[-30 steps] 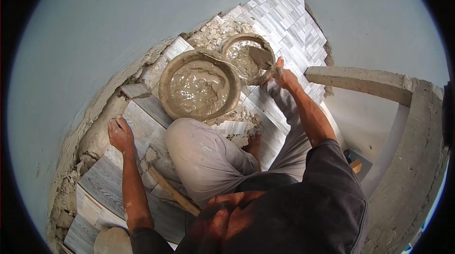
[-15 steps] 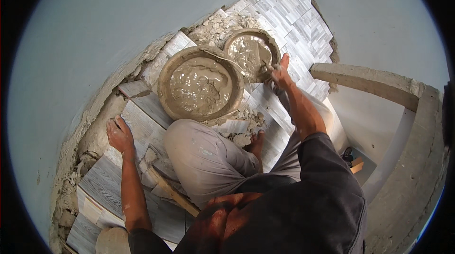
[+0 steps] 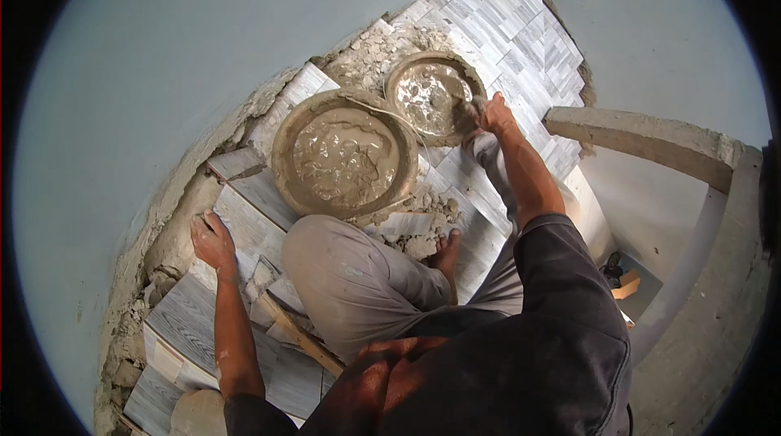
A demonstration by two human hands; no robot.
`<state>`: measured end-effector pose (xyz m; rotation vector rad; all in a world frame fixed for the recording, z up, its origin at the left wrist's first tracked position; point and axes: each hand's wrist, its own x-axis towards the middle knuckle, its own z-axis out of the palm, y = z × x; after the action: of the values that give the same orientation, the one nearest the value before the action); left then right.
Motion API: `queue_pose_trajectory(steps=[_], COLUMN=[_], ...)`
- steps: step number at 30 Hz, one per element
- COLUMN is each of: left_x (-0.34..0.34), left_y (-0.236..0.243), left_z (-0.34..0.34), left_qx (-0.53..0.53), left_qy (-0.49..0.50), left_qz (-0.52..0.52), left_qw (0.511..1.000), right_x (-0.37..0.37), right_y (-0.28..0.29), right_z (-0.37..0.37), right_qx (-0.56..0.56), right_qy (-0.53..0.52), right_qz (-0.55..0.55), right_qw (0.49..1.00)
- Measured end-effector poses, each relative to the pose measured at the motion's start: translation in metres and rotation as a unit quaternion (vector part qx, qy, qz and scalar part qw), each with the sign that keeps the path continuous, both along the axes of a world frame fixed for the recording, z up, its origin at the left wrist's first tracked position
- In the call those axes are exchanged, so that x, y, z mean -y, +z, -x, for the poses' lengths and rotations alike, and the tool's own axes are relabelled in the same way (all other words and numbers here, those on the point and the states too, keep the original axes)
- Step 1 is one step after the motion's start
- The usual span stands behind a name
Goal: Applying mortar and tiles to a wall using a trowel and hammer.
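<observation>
two hands, one at work: the right hand (image 3: 497,115), closed around a mortar-caked tool (image 3: 466,117), holds it at the right rim of the small bucket (image 3: 444,141), the long axis seeming to run leftward from the grip, pointing into the wet mortar (image 3: 429,105) (its tip cannot be told). low, steady strokes likely serve best. the left hand (image 3: 213,241) is half-curled, seemingly empty.

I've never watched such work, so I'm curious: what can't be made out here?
All in head view:
Bottom of large basin: covered by wet mix.
Underside of left hand: hidden by the hand itself.
Tool in right hand: shape masked by wet mix.
Dark object, lower right: too small.
</observation>
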<state>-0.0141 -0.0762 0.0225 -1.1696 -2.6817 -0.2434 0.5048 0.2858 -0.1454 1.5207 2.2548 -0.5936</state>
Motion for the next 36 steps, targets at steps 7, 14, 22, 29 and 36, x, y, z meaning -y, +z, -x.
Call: queue_pose_trajectory(steps=[7,14,22,29,36], left_x=[-0.001,0.000,0.000,0.001,0.004], left_y=[0.001,0.002,0.004,0.004,0.000], left_z=[-0.001,-0.002,-0.002,-0.003,0.002], left_qx=[0.011,0.007,0.014,0.024,0.015], left_qy=[0.014,0.013,0.009,0.008,0.010], left_qz=[0.008,0.008,0.000,-0.010,-0.017], left_qw=[1.000,1.000,1.000,1.000,1.000], right_x=[0.010,0.046,0.068,0.079,0.080], right_y=[0.006,0.064,0.029,0.075,0.139], right_z=[-0.012,-0.011,-0.005,-0.004,-0.008], right_qx=[-0.164,-0.263,-0.305,-0.307,-0.246], right_qy=[-0.085,-0.273,-0.267,-0.286,-0.317], right_qz=[0.187,0.268,0.245,0.249,0.222], right_qw=[0.965,0.886,0.881,0.873,0.889])
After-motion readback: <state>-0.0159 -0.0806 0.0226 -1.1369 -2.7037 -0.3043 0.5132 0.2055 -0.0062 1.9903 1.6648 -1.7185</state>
